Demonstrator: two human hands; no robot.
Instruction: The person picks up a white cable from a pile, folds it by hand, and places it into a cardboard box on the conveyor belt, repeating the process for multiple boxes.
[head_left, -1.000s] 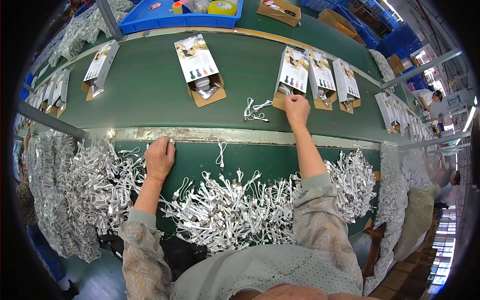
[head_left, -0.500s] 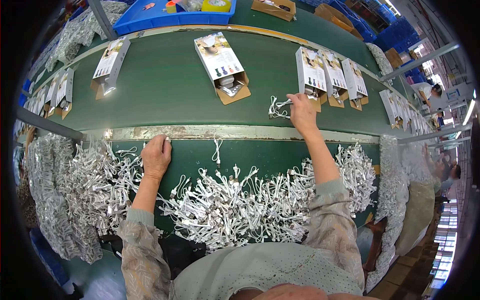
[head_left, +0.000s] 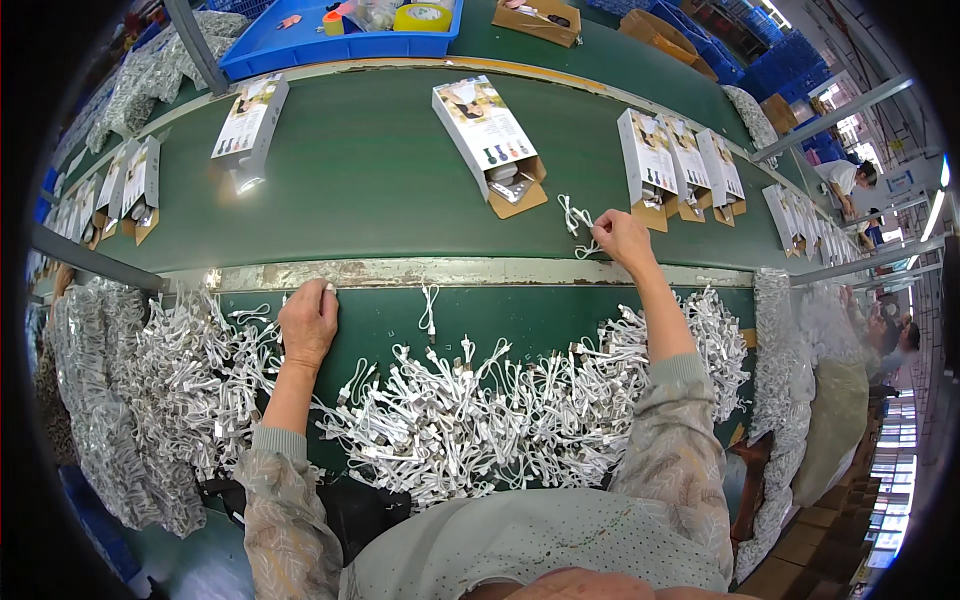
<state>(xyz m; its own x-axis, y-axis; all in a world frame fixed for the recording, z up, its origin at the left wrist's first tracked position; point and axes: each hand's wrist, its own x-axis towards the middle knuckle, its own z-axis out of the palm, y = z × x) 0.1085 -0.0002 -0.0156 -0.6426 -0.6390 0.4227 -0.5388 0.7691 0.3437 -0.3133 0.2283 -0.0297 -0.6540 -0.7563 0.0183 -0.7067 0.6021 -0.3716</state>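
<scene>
My right hand (head_left: 622, 238) is over the green belt, closed on a few short white USB cables (head_left: 574, 220) whose loops and ends stick out to its left. Just beyond it stands a group of white printed boxes (head_left: 648, 150) with open brown flaps toward me. Another open box (head_left: 487, 130) lies left of that hand, with a pale item showing in its mouth. My left hand (head_left: 308, 322) is closed near the metal rail, a small white bit at its fingertips; the rest is hidden. A big heap of white cables (head_left: 480, 420) lies between my arms, and a single cable (head_left: 429, 308) lies beyond it.
The worn metal rail (head_left: 460, 272) separates the cable table from the belt. Bags of cables (head_left: 120, 400) stand at the left, more clear bags (head_left: 785, 400) at the right. Beyond the belt sits a blue tray (head_left: 300, 50) with tape rolls. A person (head_left: 850, 185) works far right.
The boxes on the belt have shifted to the right. My right hand has moved right and slightly nearer with its cables. My left hand has barely moved.
</scene>
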